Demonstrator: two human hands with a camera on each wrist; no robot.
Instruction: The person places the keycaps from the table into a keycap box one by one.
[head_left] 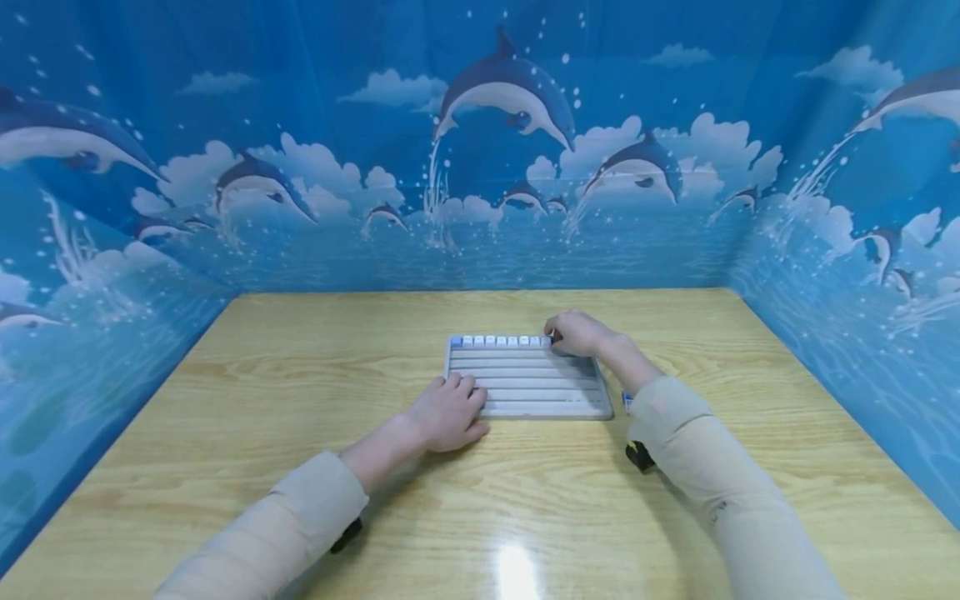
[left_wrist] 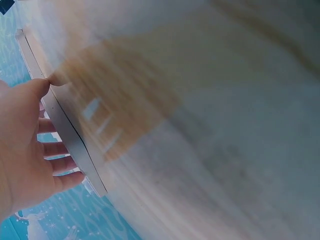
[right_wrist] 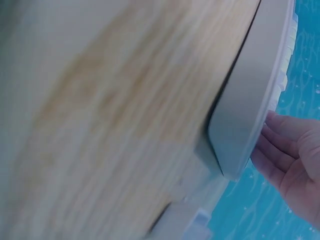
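Observation:
A pale tray [head_left: 525, 379] with several long ridges lies flat on the table. Small white tiles [head_left: 501, 341], with a blue one at the left end, line its far row. My left hand [head_left: 447, 414] rests at the tray's near left corner. In the left wrist view its thumb touches the front edge [left_wrist: 70, 132], and the fingers reach over the top. At the far right end of the tile row, my right hand [head_left: 581, 333] has curled fingers. A dark spot shows at its fingertips; whether that is a held piece is unclear.
Beside the tray's right edge, a small blue and white item [head_left: 627, 402] is partly covered by the right sleeve. A pale box-like thing [right_wrist: 180, 222] shows low in the right wrist view. Blue dolphin-print curtains [head_left: 480, 250] border the wooden table [head_left: 315, 350].

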